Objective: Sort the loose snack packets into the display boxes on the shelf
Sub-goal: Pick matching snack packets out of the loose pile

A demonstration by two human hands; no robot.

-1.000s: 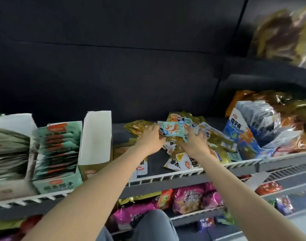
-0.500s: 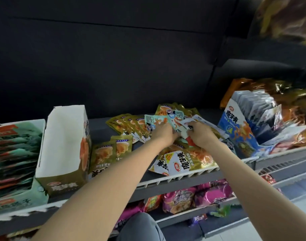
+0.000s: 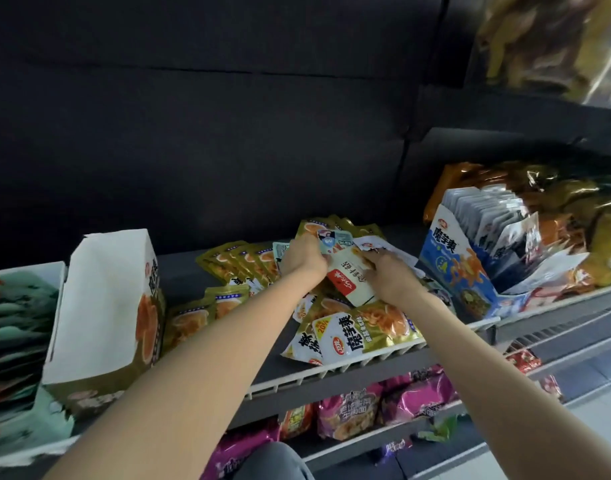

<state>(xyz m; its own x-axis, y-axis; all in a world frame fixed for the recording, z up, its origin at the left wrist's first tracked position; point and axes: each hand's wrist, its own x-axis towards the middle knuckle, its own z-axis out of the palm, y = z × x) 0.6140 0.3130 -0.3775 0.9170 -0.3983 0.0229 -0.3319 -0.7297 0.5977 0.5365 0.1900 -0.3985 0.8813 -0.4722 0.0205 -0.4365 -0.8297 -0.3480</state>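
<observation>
My left hand (image 3: 306, 258) is curled around a small fan of pale blue packets (image 3: 332, 240) at the back of the loose heap, and my right hand (image 3: 389, 276) grips the edge of a white packet with a red label (image 3: 349, 284) that lies between the two hands. A second ago both hands were working on the blue packets alone; now the white packet has come up out of the pile and sits on top, tilted toward me. The view has also swung left, so the open green-and-white display box (image 3: 103, 317) is closer to the middle of what I see than it was.

The loose heap itself, mostly olive-green packets (image 3: 363, 332), covers the shelf (image 3: 366, 367) from its front rail to the dark back wall, between that open box on the left and the blue display box (image 3: 460, 271) on the right, which already holds a row of upright grey packets. Further left, a teal box (image 3: 16, 341) is packed full.

I judge that I am separating kinds by hand: blue ones gathered in the left, the odd white one pulled aside by the right. Nothing has gone into a box at this instant, and most of the heap is unsorted.
</observation>
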